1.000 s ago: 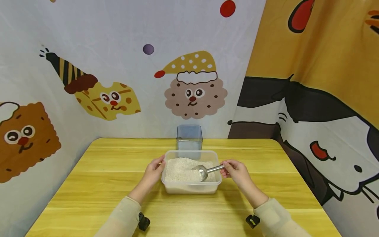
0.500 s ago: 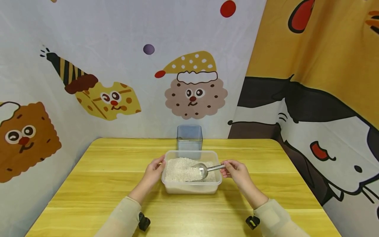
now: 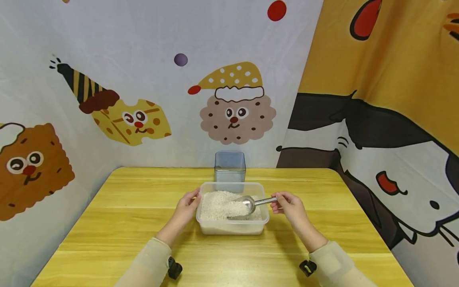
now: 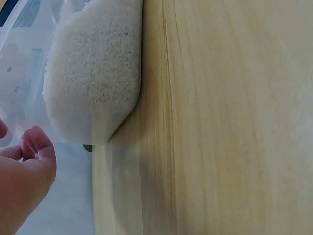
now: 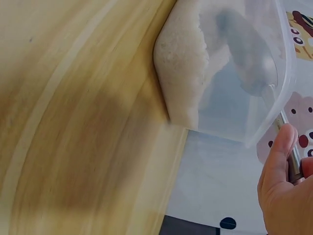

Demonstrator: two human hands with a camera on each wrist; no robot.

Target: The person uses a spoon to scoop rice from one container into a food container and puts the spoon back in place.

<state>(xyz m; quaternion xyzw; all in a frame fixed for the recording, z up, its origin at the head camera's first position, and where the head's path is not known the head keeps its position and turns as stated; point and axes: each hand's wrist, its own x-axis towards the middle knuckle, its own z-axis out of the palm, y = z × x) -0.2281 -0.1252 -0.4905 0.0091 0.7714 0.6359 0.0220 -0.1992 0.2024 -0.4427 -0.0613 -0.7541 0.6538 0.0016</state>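
A clear plastic container [image 3: 233, 228] of white rice [image 3: 218, 203] stands on the table. At its left side my left hand [image 3: 187, 205] holds the rim; in the left wrist view, that hand's curled fingers [image 4: 43, 144] are at the container's corner. My right hand [image 3: 289, 205] pinches the end of a metal scoop's handle, beyond the right rim. The scoop [image 3: 250, 202] lies tilted inside the container, its bowl loaded with rice. Through the clear wall in the right wrist view, the scoop's bowl [image 5: 249, 54] shows over the rice.
Right behind the rice container stands a blue-tinted clear bin [image 3: 230, 163], near the table's back edge. The wooden table [image 3: 143, 203] meets a cartoon-printed cloth [image 3: 150, 71] at the back.
My right hand has moved slightly right, drawing the scoop toward the right rim, and more of its rice-filled bowl shows. My left hand and the container stay in place.
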